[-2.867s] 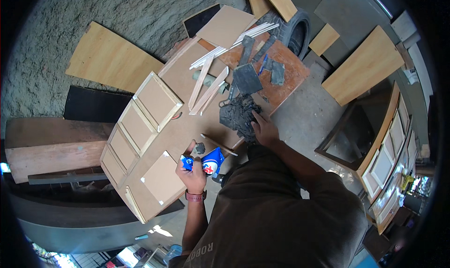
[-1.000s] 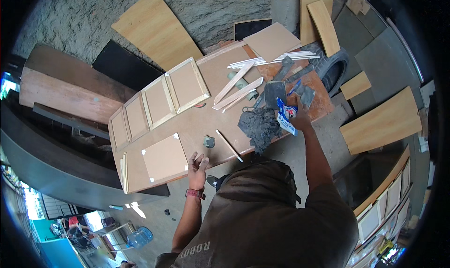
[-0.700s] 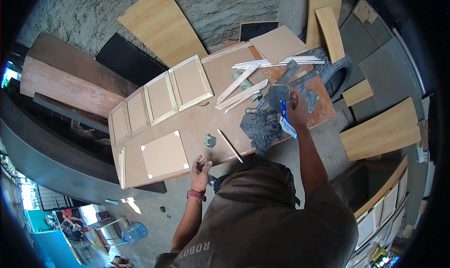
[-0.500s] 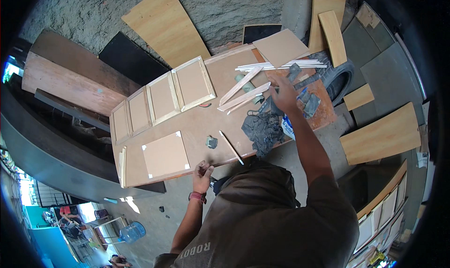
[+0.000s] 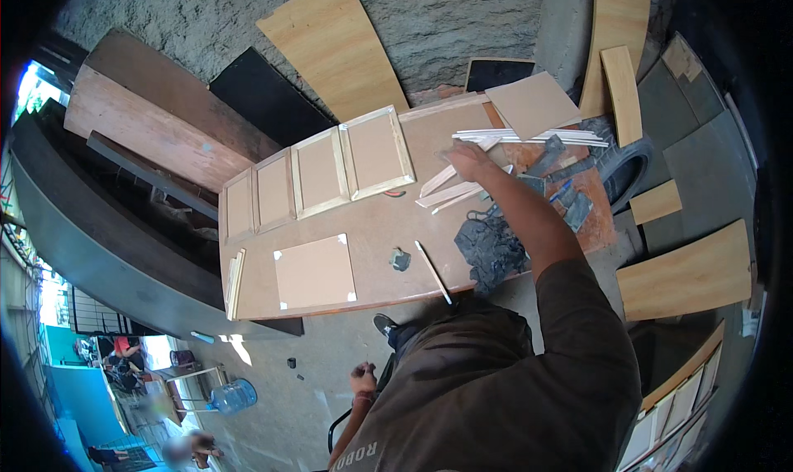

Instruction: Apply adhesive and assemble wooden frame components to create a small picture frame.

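Observation:
My right hand (image 5: 471, 160) is stretched over the far right of the table, above the ends of the pale wooden strips (image 5: 456, 193) and beside a bundle of thin white strips (image 5: 529, 136). Its fingertips are smeared, so whether it grips a strip is unclear. My left hand (image 5: 362, 379) hangs below the near table edge, loosely curled with fingers apart, and nothing shows in it. On the table are a thin light stick (image 5: 434, 272), a small dark grey lump (image 5: 400, 260), a crumpled dark cloth (image 5: 491, 249) and a brown board (image 5: 314, 272) with white corners.
Several framed panels (image 5: 320, 175) line the table's far side. Thin strips (image 5: 235, 284) lie at its left end. A brown sheet (image 5: 535, 106) overhangs the back right corner, near a tyre (image 5: 632, 168). Boards (image 5: 339, 47) lean against the rough wall. A blue water jug (image 5: 234, 396) lies on the floor.
My right hand has moved left, from beside the dark tools onto the pale wooden strips. My left hand has dropped away from the table edge toward my side. The view has shifted.

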Demonstrator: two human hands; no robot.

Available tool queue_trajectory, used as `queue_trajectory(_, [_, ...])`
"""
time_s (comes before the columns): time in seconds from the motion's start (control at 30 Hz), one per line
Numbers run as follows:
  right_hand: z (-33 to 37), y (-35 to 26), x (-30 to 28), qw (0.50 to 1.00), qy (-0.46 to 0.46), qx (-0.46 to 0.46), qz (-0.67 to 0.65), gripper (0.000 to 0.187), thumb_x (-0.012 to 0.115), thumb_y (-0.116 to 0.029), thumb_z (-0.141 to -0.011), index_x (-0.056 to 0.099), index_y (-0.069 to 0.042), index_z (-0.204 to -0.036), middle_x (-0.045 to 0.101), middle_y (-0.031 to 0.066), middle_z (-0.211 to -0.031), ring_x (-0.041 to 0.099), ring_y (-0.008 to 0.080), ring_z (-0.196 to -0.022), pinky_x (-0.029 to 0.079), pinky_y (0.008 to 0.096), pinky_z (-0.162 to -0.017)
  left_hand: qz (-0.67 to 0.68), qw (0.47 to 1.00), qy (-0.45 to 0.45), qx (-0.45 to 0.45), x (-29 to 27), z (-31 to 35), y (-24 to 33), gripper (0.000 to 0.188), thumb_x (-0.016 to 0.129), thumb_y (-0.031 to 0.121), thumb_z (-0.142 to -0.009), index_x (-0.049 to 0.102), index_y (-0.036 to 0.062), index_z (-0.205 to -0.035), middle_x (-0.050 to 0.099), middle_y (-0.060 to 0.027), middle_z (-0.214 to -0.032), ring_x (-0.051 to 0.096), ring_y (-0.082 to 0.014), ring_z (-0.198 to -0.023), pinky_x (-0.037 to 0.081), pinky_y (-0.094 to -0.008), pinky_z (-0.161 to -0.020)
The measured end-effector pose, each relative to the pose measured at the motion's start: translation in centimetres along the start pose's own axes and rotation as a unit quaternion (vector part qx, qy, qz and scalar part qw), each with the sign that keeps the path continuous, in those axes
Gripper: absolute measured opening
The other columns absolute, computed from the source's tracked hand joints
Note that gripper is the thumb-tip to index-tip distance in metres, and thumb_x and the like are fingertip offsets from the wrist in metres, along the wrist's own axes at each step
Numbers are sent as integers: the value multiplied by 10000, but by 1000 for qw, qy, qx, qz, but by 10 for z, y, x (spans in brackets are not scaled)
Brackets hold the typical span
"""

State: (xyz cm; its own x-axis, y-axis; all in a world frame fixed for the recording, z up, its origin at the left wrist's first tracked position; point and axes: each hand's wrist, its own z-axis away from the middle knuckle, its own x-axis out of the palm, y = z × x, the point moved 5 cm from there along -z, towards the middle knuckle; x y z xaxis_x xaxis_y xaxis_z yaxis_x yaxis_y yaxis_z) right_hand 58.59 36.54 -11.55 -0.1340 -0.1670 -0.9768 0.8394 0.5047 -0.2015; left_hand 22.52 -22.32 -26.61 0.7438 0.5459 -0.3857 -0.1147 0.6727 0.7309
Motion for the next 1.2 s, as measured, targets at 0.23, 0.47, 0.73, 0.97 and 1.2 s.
queue_trajectory(0.23, [-9,-6,-7,1000,-13,2,27,313,437,-202,-1027,687,-77,-1168,656,211,-1215,603,366,-1189,472,460,-1023,-35,996,24,-78,-42,10,-78,208,758,165,-823,716,-1,-940,716,-47,-778,633,-107,-683,519,-280,-638])
queue_trajectory(0.47, [-9,-6,-20,998,-33,-29,52,395,520,-33,-916,631,-119,-1285,696,187,-1127,640,350,-1127,475,462,-1018,-14,997,30,-64,-11,1,-38,204,746,156,-837,706,-5,-956,731,-64,-830,648,-131,-726,518,-289,-639])
queue_trajectory(0.73, [39,-12,-93,997,74,-21,-10,800,701,-60,-794,396,-153,-1527,711,186,-1082,660,390,-1033,508,464,-939,11,1000,7,-7,18,-12,60,216,722,185,-895,684,26,-1037,667,-16,-817,561,-82,-636,459,-247,-569])
queue_trajectory(0.97, [136,-104,-161,948,187,5,-259,874,740,-42,-758,376,-158,-1543,730,160,-988,715,330,-896,563,423,-821,26,968,-138,207,80,-10,200,314,711,215,-951,654,-15,-1158,683,-14,-889,609,-77,-787,502,-246,-701])
queue_trajectory(1.2, [170,-222,-102,898,186,6,-398,897,787,-80,-747,376,-149,-1541,748,125,-979,720,325,-896,569,433,-830,83,924,-241,285,112,10,315,225,672,110,-964,651,-23,-1145,687,-8,-912,602,-57,-790,509,-230,-730])
